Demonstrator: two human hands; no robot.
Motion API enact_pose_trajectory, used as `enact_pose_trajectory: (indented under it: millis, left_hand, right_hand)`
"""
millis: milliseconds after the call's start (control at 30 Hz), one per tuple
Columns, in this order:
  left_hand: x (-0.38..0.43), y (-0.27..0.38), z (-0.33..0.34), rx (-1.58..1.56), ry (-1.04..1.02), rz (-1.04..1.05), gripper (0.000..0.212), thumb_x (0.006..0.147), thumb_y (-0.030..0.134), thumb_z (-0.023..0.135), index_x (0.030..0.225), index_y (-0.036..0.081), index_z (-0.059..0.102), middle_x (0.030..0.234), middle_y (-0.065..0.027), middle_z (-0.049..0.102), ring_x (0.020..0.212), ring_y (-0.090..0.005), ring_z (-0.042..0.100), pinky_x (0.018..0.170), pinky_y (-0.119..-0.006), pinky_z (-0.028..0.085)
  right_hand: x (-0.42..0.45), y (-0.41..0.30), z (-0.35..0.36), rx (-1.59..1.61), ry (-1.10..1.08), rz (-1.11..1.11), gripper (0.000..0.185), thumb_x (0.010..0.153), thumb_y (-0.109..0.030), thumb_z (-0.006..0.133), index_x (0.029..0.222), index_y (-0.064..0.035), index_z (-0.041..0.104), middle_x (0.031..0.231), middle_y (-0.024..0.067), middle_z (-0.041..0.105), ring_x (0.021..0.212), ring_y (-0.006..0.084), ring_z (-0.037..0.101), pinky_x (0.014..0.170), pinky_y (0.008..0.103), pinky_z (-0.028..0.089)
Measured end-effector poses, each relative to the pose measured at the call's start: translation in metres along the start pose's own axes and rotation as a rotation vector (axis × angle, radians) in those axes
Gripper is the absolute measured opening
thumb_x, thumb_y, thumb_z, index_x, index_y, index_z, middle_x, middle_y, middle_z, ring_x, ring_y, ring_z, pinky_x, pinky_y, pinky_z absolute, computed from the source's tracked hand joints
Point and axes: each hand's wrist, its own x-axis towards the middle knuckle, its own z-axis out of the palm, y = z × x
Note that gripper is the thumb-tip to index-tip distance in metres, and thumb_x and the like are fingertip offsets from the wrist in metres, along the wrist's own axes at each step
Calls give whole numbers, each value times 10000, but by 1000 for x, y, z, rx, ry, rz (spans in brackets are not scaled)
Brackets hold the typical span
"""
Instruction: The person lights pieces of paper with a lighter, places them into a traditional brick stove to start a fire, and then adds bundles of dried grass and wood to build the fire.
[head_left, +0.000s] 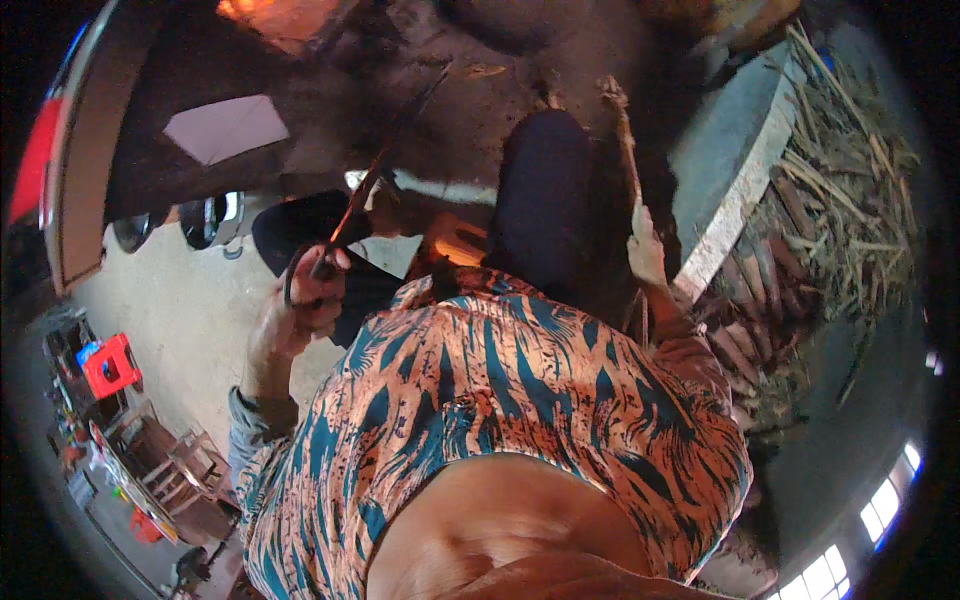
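My left hand (313, 292) is closed around the dark handle end of long metal fire tongs (367, 180), which slant up and away over the dark floor. A small pale piece (484, 70) lies close to the tool's far end. On the right, my right hand (646, 247) grips a thin stick (628, 142) that points away from me, its far end frayed or knobby. The stick passes beside my dark-clothed knee (546, 180). Blur hides the exact shape of both far ends.
An orange glow (277, 19) shows at the top left. Firewood and twigs (817, 210) are heaped at the right behind a low concrete ledge (739, 225). Further left are a pale flat sheet (229, 129), a red plastic stool (111, 366) and a wooden chair (180, 472). A low wooden seat (457, 238) is beneath me.
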Motion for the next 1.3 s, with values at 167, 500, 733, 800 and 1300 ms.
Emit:
enact_pose_trajectory:
  millis: [167,500,733,800,1300]
  left_hand:
    - [-61,13,20,63,22,143,631,677,442,738,1086,53,455,689,58,342,464,8,274,393,-164,169]
    - [-68,36,37,7,242,425,447,745,257,651,1122,85,484,704,68,372,446,6,260,381,-151,182]
    - [27,73,28,-222,178,639,321,805,113,540,1116,48,491,677,35,385,436,-33,284,388,-185,221]
    - [58,88,22,-274,122,716,283,811,104,532,1086,48,496,667,22,389,436,-48,298,398,-200,235]
    - [127,115,22,101,454,765,321,914,290,449,1144,71,494,669,34,351,450,-29,243,392,-171,186]
  right_hand:
    - [34,2,-10,208,-11,40,578,823,-3,425,1368,-47,239,1312,172,424,1152,307,465,940,335,373]
    - [46,47,45,136,-274,15,486,851,-97,457,1320,-57,337,1116,252,509,994,379,536,810,398,454]
    - [30,-36,26,389,-276,107,479,856,-142,473,1319,-77,368,1174,231,513,1046,336,534,840,385,445]
    - [29,-19,39,760,-248,305,497,843,-107,483,1322,-65,357,1189,227,507,1059,331,529,849,383,442]
    - [-13,18,-14,-66,39,304,654,819,-155,539,1374,-108,196,959,268,556,832,414,563,706,445,457]
